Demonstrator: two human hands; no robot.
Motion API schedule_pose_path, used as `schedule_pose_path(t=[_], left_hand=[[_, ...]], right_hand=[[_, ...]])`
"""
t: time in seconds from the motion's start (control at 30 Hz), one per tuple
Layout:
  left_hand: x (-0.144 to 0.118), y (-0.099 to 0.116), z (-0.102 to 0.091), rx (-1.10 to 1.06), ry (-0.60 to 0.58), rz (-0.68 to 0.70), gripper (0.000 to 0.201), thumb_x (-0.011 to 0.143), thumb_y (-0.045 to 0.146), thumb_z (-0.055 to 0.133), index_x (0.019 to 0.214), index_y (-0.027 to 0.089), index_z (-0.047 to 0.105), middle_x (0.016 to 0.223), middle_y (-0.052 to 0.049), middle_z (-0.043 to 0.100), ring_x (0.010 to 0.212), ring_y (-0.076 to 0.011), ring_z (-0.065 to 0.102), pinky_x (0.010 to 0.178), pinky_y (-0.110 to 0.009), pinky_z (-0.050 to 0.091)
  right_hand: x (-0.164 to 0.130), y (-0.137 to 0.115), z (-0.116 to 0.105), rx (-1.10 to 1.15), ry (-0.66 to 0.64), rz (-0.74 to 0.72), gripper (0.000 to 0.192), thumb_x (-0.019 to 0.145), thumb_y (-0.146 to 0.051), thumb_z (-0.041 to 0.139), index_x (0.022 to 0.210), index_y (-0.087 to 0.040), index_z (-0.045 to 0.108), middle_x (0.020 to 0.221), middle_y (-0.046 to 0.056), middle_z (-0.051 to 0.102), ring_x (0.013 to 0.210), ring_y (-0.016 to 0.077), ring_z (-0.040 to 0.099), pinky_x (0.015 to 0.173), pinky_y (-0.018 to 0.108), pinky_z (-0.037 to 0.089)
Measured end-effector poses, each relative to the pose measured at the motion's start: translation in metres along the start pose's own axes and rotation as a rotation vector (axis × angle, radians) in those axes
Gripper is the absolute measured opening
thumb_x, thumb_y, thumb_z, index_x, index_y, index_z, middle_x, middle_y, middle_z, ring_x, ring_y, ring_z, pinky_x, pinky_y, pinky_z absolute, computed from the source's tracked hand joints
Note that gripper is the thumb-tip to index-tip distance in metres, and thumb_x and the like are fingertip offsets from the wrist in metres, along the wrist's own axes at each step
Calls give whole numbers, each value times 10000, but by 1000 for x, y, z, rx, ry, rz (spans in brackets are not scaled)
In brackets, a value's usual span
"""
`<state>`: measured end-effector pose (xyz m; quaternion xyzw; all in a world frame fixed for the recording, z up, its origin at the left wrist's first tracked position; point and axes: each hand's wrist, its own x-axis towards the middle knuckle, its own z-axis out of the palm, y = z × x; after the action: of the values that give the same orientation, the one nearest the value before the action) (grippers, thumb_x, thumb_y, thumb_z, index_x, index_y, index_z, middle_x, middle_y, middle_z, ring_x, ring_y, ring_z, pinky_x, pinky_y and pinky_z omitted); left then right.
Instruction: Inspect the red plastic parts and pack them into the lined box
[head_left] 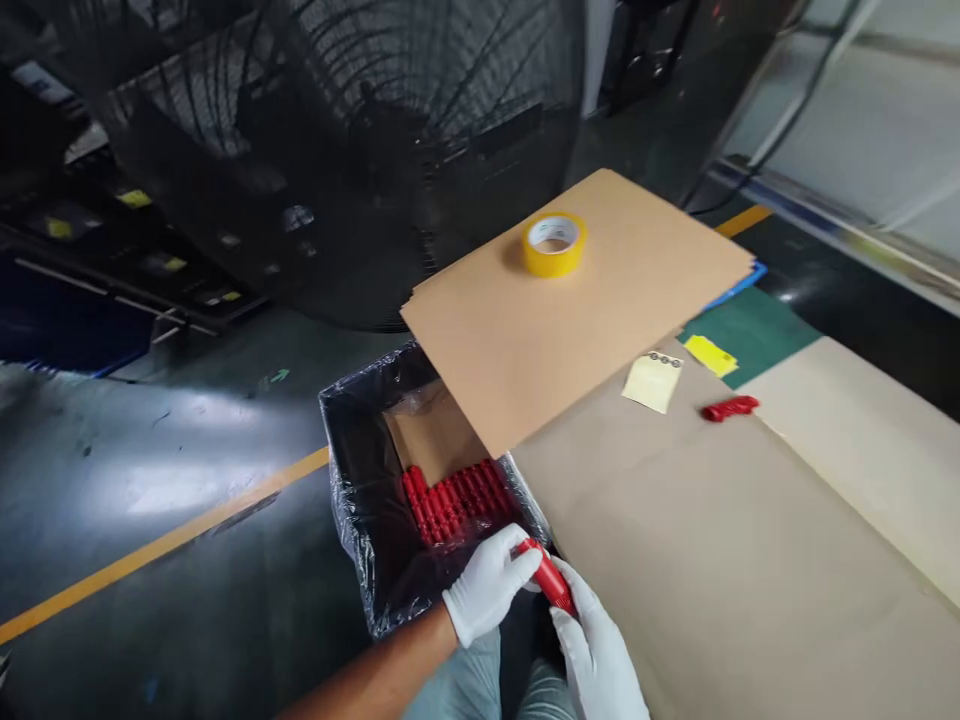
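Both my hands wear white gloves. My left hand and my right hand together grip one red cylindrical part at the near corner of a black box lined with clear plastic. Inside the box, several red parts lie packed in rows on a brown cardboard layer. Another red part lies alone on the paper-covered table to the right.
A stack of cardboard sheets overhangs the box, with a yellow tape roll on it. Yellow notes lie on the table. A large black fan stands behind. A yellow floor line runs left.
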<state>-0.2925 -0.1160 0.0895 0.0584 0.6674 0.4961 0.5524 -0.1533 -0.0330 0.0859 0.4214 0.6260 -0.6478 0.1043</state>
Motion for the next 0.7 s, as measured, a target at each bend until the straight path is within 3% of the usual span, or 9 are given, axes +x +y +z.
schedule_pose_path(t=[0.1,0.17,0.23,0.3,0.37,0.43,0.53,0.7], left_hand=[[0,-4,-51,20,13,16,440,870,562,506,902,126,553,840,-52,544,787,-167,554,739,-285,492],[9,-8,-89,132,54,30,443,905,529,423,978,120,579,906,-75,578,824,-177,581,755,-287,499],[30,-16,-135,357,149,57,399,917,469,381,949,130,590,915,-77,591,839,-182,583,773,-290,486],[61,-28,-186,537,256,44,326,908,407,413,805,143,574,853,-66,575,837,-188,554,811,-301,447],[96,-45,-237,650,333,-27,252,902,337,456,785,145,571,794,-48,552,813,-187,527,812,-309,417],[131,-65,-278,758,355,-117,212,911,274,474,778,141,571,746,-31,537,769,-176,515,783,-311,408],[171,-96,-318,908,293,-250,184,910,217,540,748,132,568,709,-7,533,717,-156,518,764,-311,421],[198,-131,-344,1071,122,-368,167,917,214,591,778,120,595,795,-16,602,789,-159,576,816,-333,464]], right_hand=[[29,-15,40,-157,-74,-13,608,821,-351,368,1393,-182,485,1431,50,528,1330,178,513,1164,357,440],[47,-16,53,-252,-96,14,650,798,-352,415,1431,-209,434,1401,50,558,1246,193,585,1073,362,523],[64,-8,53,-287,-33,71,660,800,-435,460,1424,-221,427,1315,68,619,1107,208,656,968,366,573],[79,9,41,-347,137,156,613,810,-541,456,1324,-210,515,1214,97,663,1040,238,667,923,397,574],[91,31,27,-524,294,236,479,834,-536,423,1109,-204,631,1107,132,688,1017,284,659,858,434,561],[98,52,18,-762,385,253,369,866,-455,390,840,-207,662,875,153,692,840,290,654,694,405,519],[103,76,21,-997,549,198,341,878,-363,398,639,-217,593,617,124,587,568,218,512,525,321,343],[108,98,29,-950,713,143,234,789,-324,551,607,-184,596,518,37,457,469,92,205,508,244,204]])
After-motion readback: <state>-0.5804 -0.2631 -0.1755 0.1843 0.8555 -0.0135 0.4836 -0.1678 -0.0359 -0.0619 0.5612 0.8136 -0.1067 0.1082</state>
